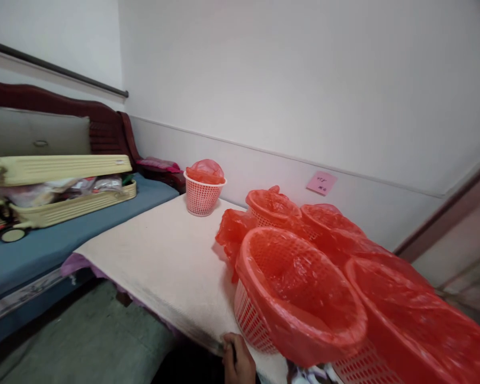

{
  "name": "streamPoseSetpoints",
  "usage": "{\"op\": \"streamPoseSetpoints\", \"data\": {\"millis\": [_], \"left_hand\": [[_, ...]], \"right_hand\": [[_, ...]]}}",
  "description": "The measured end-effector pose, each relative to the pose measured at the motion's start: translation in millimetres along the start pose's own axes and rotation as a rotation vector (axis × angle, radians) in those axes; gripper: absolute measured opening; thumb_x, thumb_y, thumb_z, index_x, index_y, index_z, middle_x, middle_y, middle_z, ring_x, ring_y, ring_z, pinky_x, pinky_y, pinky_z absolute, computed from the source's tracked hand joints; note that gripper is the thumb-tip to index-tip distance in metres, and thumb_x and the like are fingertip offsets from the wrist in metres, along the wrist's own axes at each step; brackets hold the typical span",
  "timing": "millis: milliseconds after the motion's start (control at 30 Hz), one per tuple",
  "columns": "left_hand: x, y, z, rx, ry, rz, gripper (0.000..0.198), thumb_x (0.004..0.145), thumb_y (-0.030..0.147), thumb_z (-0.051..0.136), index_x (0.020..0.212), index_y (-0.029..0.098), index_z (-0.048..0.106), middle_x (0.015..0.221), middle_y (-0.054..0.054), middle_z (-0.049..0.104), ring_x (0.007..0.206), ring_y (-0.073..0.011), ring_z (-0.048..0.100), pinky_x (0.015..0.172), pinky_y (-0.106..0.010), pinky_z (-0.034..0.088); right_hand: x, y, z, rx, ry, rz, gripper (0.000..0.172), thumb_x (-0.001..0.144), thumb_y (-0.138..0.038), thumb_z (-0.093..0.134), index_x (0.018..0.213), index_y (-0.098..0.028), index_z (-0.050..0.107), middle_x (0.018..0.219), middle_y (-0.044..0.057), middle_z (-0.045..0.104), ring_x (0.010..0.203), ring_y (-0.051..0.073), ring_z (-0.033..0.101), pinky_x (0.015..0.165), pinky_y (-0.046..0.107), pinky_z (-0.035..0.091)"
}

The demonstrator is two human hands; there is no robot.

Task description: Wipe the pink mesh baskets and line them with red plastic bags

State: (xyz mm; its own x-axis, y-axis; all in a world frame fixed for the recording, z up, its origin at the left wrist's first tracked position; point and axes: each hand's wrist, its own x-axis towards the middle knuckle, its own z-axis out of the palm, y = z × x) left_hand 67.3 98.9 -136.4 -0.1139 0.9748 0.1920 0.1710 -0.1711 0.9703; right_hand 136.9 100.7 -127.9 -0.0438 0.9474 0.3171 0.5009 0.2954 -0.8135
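Note:
My right hand (239,358) is at the bottom of the view, by the near edge of the table (164,250). Its fingers are curled closed, and a dark gap shows between them; I cannot make out what they hold, if anything. Just beyond it stands a pink mesh basket (256,320) lined with a red plastic bag (304,272), whose edge is folded over the rim. To its right is another lined basket (368,362), partly cut off by the frame. My left hand is out of view.
Two more red-lined baskets, one nearer (270,205) and one farther right (332,221), line the wall. A smaller basket (203,197) holds a red bag at the table's far end. Left, an open yellow suitcase (76,205) lies on a blue bed (152,186). A pink note (321,183) is on the wall.

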Motion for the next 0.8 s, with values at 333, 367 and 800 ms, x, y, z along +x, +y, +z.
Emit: {"op": "streamPoseSetpoints", "data": {"millis": [333, 367, 800], "left_hand": [[-7.3, 1.4, 3.2, -0.037, 0.032, -0.065, 0.029, 0.093, 0.032, 0.043, 0.104, 0.027, 0.069, 0.100, -0.010, 0.071, 0.110, -0.0293, 0.064, 0.084, -0.034, 0.053], [-7.4, 1.4, 4.0, -0.040, 0.033, -0.069, 0.030, 0.093, 0.032, 0.042, 0.104, 0.027, 0.069, 0.099, -0.010, 0.071, 0.110, -0.0294, 0.064, 0.084, -0.034, 0.054], [-8.5, 1.4, 3.8, -0.072, 0.045, -0.103, 0.028, 0.092, 0.036, 0.043, 0.102, 0.028, 0.068, 0.104, -0.009, 0.071, 0.108, -0.0270, 0.065, 0.082, -0.031, 0.054]], "right_hand": [[-1.8, 4.7, 4.4, 0.031, 0.021, 0.018, 0.048, 0.098, -0.060, 0.040, 0.092, -0.019, 0.065, 0.076, 0.000, 0.063, 0.060, 0.011, 0.057, 0.060, 0.027, 0.050], [-2.1, 4.8, 4.8, 0.032, 0.022, 0.019, 0.048, 0.098, -0.060, 0.040, 0.092, -0.019, 0.064, 0.076, 0.000, 0.063, 0.060, 0.011, 0.057, 0.060, 0.027, 0.050], [1.0, -1.5, 2.1, -0.015, 0.011, 0.017, 0.050, 0.097, -0.061, 0.038, 0.088, -0.019, 0.064, 0.072, 0.000, 0.063, 0.058, 0.012, 0.058, 0.061, 0.028, 0.050]]}}
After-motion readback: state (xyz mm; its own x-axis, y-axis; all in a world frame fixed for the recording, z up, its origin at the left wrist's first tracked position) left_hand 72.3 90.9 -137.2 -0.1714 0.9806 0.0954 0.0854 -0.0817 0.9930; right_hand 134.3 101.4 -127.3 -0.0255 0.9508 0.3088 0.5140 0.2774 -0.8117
